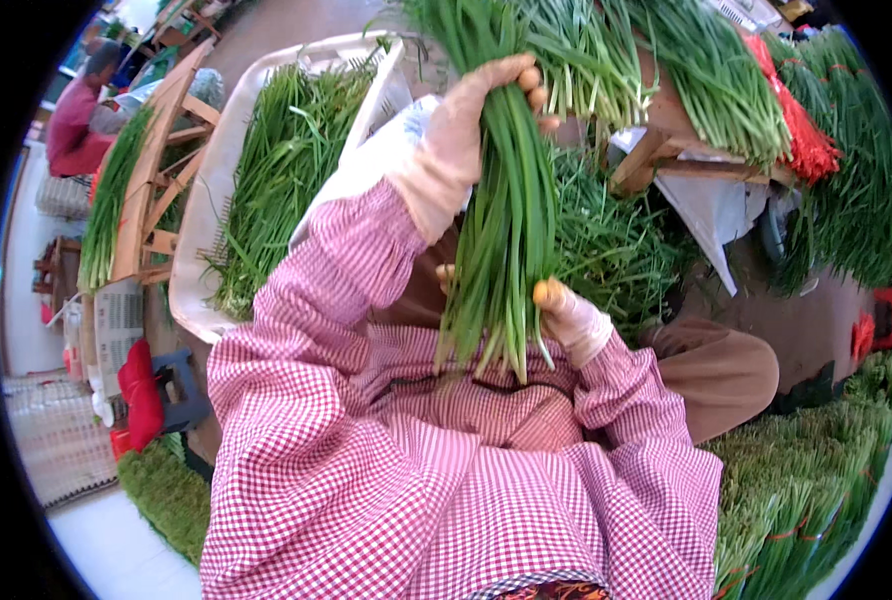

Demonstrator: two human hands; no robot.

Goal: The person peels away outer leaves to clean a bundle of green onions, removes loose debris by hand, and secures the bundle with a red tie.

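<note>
Bunch of chives [506, 215] held upright over a checked-sleeved lap — the left hand [476, 110], gloved, is closed round its upper stalks, while the right hand [566, 310] pinches the lower ends. A white crate [206, 190] of loose greens sits left; the bunch's tips run out of view above.

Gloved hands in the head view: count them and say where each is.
2. The left hand is raised at the top centre, gripping the upper part of the bunch of green chives. The right hand is lower, at the bunch's cut ends. The distant person's hands are not visible.
</note>
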